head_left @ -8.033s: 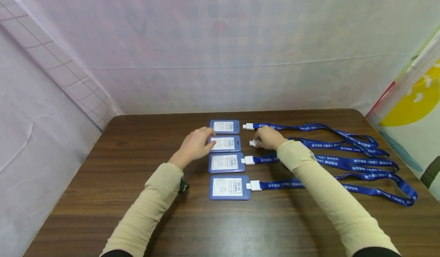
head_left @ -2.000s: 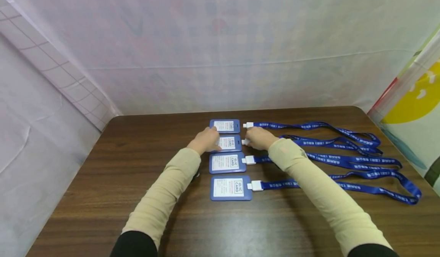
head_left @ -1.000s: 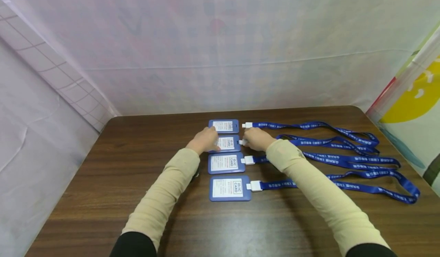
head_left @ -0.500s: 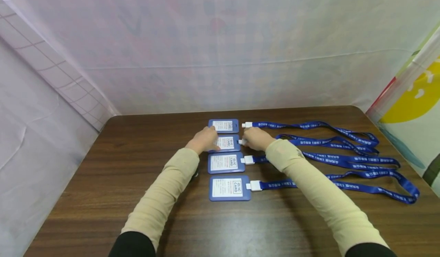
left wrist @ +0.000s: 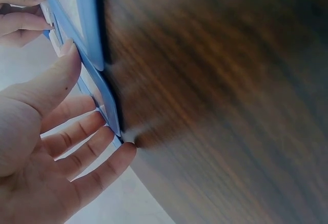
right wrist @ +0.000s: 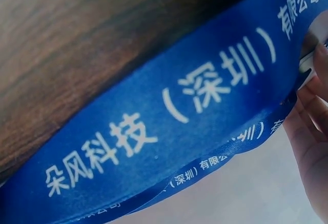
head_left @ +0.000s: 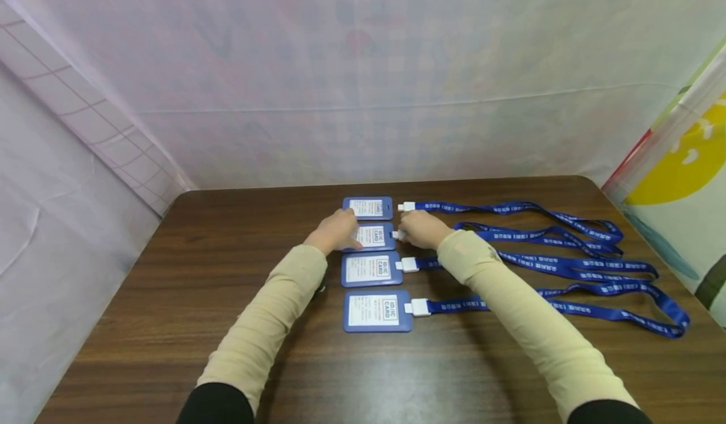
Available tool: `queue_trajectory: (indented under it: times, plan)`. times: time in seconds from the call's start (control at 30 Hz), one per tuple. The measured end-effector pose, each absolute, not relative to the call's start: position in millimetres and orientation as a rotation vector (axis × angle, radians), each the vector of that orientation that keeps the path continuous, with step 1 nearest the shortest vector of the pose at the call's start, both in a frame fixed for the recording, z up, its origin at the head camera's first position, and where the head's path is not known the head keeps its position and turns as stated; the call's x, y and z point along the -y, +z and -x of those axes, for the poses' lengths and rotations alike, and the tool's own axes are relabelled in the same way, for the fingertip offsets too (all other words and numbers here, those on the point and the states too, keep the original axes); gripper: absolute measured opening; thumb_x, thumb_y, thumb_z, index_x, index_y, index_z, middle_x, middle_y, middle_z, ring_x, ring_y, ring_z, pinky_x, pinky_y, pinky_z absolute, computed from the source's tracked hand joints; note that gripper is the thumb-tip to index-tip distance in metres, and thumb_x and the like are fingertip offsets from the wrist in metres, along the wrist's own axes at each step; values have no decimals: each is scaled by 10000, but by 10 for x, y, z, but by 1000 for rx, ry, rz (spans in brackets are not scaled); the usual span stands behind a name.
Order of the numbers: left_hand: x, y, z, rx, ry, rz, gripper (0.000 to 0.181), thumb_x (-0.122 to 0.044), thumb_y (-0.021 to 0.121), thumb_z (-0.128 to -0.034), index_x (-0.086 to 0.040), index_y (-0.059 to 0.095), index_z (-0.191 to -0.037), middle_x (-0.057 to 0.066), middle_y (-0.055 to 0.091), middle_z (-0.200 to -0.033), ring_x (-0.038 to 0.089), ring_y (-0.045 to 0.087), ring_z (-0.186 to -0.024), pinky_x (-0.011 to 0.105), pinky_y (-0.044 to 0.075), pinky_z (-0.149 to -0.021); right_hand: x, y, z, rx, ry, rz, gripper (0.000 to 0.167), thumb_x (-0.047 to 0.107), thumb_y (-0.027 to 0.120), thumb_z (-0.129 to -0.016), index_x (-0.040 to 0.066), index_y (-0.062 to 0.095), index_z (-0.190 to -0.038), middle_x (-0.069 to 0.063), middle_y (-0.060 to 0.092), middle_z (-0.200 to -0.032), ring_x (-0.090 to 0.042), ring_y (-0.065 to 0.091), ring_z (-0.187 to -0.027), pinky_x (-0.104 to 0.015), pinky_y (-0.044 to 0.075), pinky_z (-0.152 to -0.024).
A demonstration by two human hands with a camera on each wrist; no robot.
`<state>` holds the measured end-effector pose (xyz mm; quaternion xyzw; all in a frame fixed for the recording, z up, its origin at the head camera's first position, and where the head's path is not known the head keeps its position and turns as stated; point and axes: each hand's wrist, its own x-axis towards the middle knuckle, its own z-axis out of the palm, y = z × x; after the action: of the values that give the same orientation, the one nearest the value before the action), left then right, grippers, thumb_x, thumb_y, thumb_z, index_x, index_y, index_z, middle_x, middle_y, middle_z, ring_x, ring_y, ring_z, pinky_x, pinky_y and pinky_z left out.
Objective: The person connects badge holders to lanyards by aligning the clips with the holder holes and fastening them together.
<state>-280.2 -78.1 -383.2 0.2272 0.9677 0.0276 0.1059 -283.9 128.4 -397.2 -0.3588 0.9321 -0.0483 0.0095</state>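
Blue ID card holders lie in a column on the table. My left hand (head_left: 336, 230) holds the second card holder (head_left: 374, 236) from the back by its left part. In the left wrist view its thumb lies at one long edge of the card holder (left wrist: 105, 98), the fingers at the other. My right hand (head_left: 425, 229) pinches the white clip (head_left: 397, 235) of the second lanyard (head_left: 539, 235), right at that holder's slotted end. Whether clip and slot are joined cannot be seen. The blue printed lanyard strap (right wrist: 154, 126) fills much of the right wrist view.
At the back, a card holder (head_left: 367, 208) lies apart from its lanyard's white clip (head_left: 406, 206). The two front card holders, the third (head_left: 371, 269) and the nearest (head_left: 377, 311), have clips at their ends. Lanyards stretch right across the brown table (head_left: 198, 254). White cloth (head_left: 363, 84) hangs behind.
Over the eight seconds, my right hand has moved left with the clip to the holder's end, and my left hand has shifted right over the holder. The last second shows hardly any movement.
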Motion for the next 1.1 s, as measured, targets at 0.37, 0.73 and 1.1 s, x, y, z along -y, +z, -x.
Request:
queue_trajectory:
  times: [0.37,0.73,1.1]
  plan:
    - [786,-3811,2780,-2839,113,-705,319,-320,747,-737,-47,581,-732,104,509,-939,252,493,-889,362,451,-803,-1281,-3994,2856,-2910,-168,1197,67,68,706,-748,35,663,-709,-54,555,-685,-183,533,-619,-287,482,-588]
    - [806,-3841,2802,-2836,97,-732,315,-312,746,-738,-43,583,-720,109,515,-934,241,497,-863,355,442,-812,-1240,-3969,2839,-2908,-174,1159,56,50,691,-754,30,664,-709,-52,545,-683,-178,516,-615,-289,479,-587]
    - [796,-3851,2800,-2849,112,-737,317,-307,746,-739,-27,599,-766,119,520,-948,249,503,-879,355,450,-821,-1216,-3951,2838,-2914,-160,1139,62,61,677,-765,29,658,-716,-61,535,-693,-195,513,-626,-310,475,-598]
